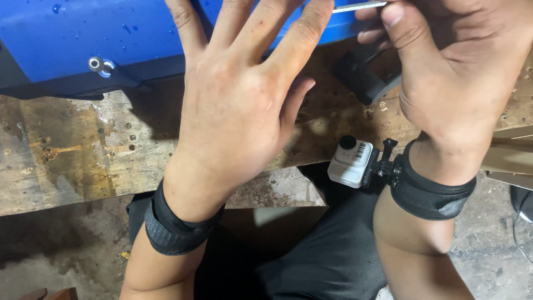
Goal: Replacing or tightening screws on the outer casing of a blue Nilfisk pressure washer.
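My left hand (239, 100) is spread flat, fingers apart, its fingertips resting against a blue metal body (66, 39) at the top of the view. My right hand (449, 66) is at the top right, fingers closed around a thin metal rod or tool (358, 7) that sticks out to the left over the blue body. A black block-shaped part (363, 78) lies on the bench just below the right hand. Both wrists wear black straps; the right one carries a small white camera (350, 161).
A worn wooden bench (72, 150) with drill holes and stains runs under the hands. A steel eye bolt (100, 65) sits on the black lower edge of the blue body. My dark trousers and a concrete floor (488, 250) show below.
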